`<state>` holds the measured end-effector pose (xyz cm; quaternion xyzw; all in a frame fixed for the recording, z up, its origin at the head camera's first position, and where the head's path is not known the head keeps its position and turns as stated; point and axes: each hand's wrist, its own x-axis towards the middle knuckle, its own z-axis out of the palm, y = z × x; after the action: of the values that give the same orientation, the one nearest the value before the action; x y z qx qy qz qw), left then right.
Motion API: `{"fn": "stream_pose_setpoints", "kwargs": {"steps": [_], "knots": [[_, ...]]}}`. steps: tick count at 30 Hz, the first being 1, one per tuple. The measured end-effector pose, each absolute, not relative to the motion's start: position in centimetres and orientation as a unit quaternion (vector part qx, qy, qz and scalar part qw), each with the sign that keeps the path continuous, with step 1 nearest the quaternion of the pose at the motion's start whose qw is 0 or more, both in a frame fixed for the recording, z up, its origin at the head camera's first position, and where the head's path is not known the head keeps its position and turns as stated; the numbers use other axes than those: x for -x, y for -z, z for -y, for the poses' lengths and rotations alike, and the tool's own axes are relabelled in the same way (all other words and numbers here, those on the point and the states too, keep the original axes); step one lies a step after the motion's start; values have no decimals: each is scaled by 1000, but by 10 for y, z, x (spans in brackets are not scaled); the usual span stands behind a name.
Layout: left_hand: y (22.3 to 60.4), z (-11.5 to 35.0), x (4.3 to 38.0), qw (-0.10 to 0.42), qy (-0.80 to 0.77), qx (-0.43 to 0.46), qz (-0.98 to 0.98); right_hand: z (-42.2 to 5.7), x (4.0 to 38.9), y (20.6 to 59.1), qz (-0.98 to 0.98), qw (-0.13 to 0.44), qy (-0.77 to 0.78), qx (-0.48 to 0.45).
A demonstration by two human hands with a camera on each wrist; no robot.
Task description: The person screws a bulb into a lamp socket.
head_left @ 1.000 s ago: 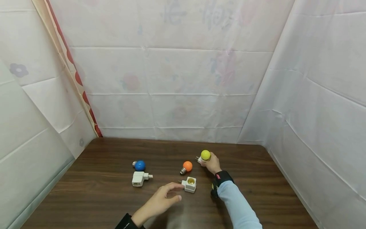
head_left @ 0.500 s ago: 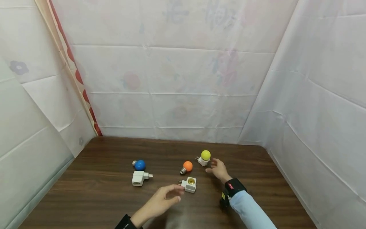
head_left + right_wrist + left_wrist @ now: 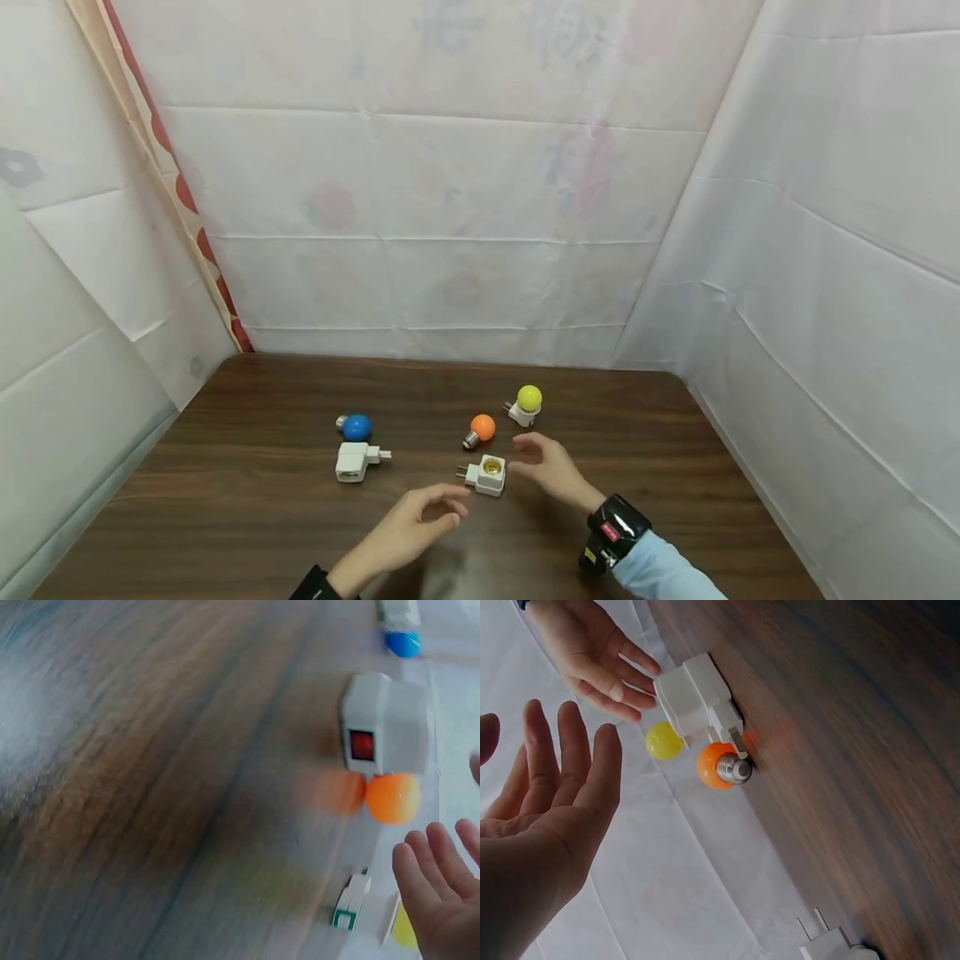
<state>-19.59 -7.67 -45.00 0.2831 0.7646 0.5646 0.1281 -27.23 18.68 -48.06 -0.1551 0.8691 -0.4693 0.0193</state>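
The left hand (image 3: 401,529) and right hand (image 3: 553,471) are hovering apart, loosely bent and holding nothing, while the middle socket (image 3: 490,477) is lying between them on the table (image 3: 637,433), mouth up, with the orange bulb (image 3: 483,427) resting near its far side. Whether the right hand is touching the socket is not showing clearly; pinching it from the right, away from the prongs (image 3: 462,472) pointing left, should be giving the steadiest grip.

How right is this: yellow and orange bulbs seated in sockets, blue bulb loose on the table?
No: the orange bulb lies loose on the table, its metal base exposed in the head view. Yellow bulb in its socket and blue bulb loose: both correct.
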Motion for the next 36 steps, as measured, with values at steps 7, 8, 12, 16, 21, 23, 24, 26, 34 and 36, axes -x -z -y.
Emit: {"fn": "stream_pose_setpoints", "kwargs": {"steps": [7,8,12,16,21,23,24,26,34,36], "knots": [[449,79,196,136,-559,-280,-769,-165,279,483,-888,74,420,175],[449,79,196,137,-560,-278,-768,-163,280,484,-888,78,417,177],[450,80,196,142,-561,-272,-769,-156,283,491,-891,96,405,182],[452,81,195,145,-558,-269,-771,-152,281,498,-895,93,395,182],[454,82,194,147,-557,-267,-773,-149,279,504,-898,78,397,173],[455,82,193,147,-557,-268,-772,-149,279,505,-897,77,402,167],[456,82,193,148,-557,-268,-772,-149,279,506,-896,76,404,166],[457,82,193,151,-556,-267,-772,-149,278,507,-895,75,408,164],[460,81,193,160,-561,-265,-768,-150,277,507,-887,76,428,154],[460,82,193,159,-560,-266,-768,-150,276,507,-883,74,438,153]]}}
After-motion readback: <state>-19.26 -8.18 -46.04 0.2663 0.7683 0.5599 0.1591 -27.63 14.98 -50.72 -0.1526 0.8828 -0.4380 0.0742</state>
